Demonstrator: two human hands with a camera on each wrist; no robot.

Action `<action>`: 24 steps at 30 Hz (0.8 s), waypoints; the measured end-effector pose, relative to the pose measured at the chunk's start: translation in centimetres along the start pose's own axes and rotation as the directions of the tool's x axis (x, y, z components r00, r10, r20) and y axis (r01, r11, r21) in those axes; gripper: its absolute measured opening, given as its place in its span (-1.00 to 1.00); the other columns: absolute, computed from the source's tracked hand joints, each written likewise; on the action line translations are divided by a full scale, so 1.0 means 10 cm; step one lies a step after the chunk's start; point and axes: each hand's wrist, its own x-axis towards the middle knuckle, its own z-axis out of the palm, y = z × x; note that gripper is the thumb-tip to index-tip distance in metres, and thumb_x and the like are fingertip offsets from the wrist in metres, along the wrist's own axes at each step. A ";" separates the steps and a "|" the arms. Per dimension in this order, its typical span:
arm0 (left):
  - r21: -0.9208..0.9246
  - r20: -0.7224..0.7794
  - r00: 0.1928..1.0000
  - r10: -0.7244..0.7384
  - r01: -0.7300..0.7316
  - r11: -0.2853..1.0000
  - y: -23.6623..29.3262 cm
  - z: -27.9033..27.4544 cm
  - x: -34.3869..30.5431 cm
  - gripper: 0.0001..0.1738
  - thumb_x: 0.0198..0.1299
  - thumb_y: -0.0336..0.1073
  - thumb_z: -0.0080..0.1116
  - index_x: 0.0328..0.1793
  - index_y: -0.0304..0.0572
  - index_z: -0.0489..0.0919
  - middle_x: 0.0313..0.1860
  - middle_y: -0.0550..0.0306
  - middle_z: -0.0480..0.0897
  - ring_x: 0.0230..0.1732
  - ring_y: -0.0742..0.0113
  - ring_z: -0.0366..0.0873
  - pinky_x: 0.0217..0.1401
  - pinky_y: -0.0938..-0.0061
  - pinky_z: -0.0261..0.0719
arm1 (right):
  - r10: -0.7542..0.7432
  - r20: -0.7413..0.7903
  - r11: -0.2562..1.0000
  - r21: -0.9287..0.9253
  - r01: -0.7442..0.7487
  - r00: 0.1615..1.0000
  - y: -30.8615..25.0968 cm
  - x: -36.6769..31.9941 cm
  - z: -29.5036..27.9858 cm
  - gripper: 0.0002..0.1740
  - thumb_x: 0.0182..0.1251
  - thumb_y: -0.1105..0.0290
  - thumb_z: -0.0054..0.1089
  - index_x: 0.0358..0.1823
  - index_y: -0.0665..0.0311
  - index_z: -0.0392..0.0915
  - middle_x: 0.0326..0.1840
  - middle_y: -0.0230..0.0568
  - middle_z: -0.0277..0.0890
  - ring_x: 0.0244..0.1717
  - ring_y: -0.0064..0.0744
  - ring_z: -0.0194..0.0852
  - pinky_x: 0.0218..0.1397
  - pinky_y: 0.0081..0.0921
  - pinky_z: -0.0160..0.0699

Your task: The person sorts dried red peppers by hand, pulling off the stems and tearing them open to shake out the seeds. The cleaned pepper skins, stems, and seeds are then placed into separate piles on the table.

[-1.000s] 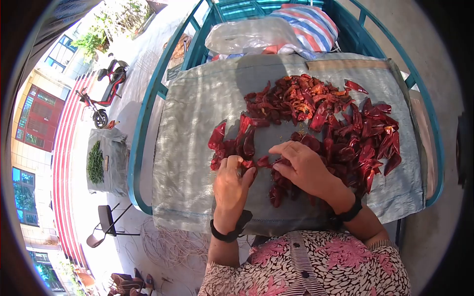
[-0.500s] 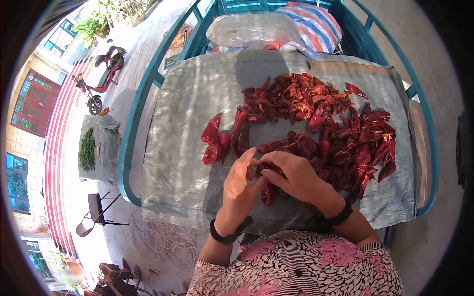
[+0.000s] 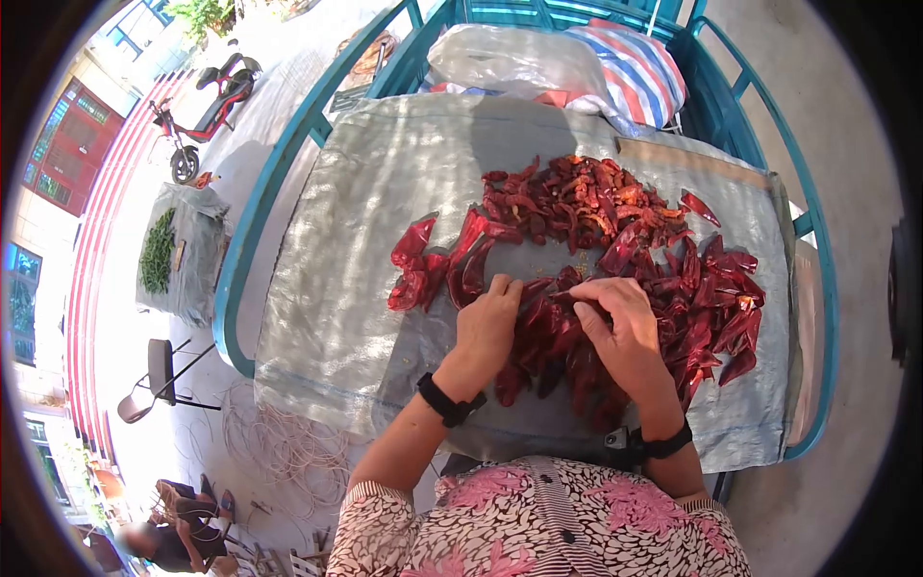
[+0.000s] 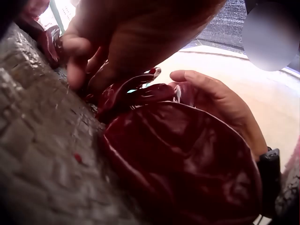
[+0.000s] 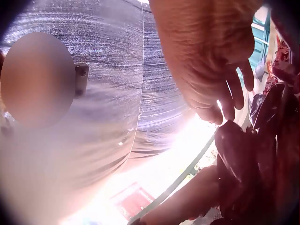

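Red dried peppers [image 3: 707,288] lie heaped on a grey woven sheet [image 3: 336,260]. The left hand [image 3: 486,332] reaches the heap's left edge, fingers bent down; in the left wrist view this hand [image 4: 140,37] is against a curled pepper [image 4: 133,93], and whether it grips it is hidden. Over the middle of the heap is the right hand [image 3: 625,337], thumb apart from the fingers. In the right wrist view its fingers hang loosely above peppers [image 5: 234,150], with no grip visible. A large pepper [image 4: 187,159] fills the left wrist view's foreground.
Smaller pepper pieces [image 3: 567,197] form a pile behind, and a few whole peppers [image 3: 413,264] lie at the left. A teal cart rail [image 3: 279,183] surrounds the sheet. Bags [image 3: 519,58] sit at the back. A folding chair [image 3: 162,370] stands off to the left.
The hands were close together around a pepper half a second ago; they are now apart. The right hand has moved right over the heap. The head view has shifted.
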 end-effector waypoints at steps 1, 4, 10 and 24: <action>0.044 0.061 0.998 -0.018 0.015 0.999 0.00 -0.02 0.02 -0.60 0.24 -0.40 0.26 0.22 -0.14 0.58 0.06 0.07 0.62 -0.05 0.00 0.71 -0.07 0.19 0.71 | -0.025 0.012 1.000 -0.012 0.025 1.000 0.01 -0.02 0.03 -0.80 0.28 0.45 0.37 -0.07 0.23 0.66 -0.14 -0.23 0.68 -0.01 -0.13 0.62 0.16 -0.21 0.50; 0.016 -0.232 0.972 0.027 -0.024 1.000 0.07 -0.15 -0.05 -0.65 0.20 -0.44 0.31 0.13 -0.19 0.62 -0.08 0.06 0.63 -0.08 0.03 0.71 -0.12 0.23 0.71 | -0.022 0.024 1.000 -0.004 0.022 0.999 -0.04 -0.03 0.06 -0.72 0.22 0.50 0.39 -0.02 0.21 0.66 -0.06 -0.24 0.67 0.04 -0.10 0.63 0.16 -0.17 0.56; -0.511 -0.239 0.965 0.110 -0.221 0.831 0.33 -0.57 -0.26 -0.63 0.14 -0.55 0.40 0.09 -0.25 0.63 -0.13 0.04 0.66 -0.17 0.11 0.70 -0.21 0.37 0.68 | -0.089 0.123 0.993 0.086 0.079 0.988 -0.18 -0.01 0.19 -0.48 0.20 0.53 0.41 0.23 0.15 0.59 0.03 -0.18 0.64 0.02 -0.09 0.65 0.14 -0.26 0.65; 0.064 -0.251 0.964 -0.085 0.104 0.992 -0.30 -0.18 -0.12 -0.58 0.14 -0.35 0.44 0.13 -0.13 0.58 -0.11 0.01 0.53 -0.18 -0.09 0.69 -0.23 0.11 0.64 | 0.424 0.192 0.732 0.503 -0.460 0.885 -0.03 -0.09 0.14 -0.65 0.42 0.54 0.29 0.21 0.32 0.57 -0.05 -0.31 0.59 -0.17 -0.68 0.54 -0.13 -0.62 0.58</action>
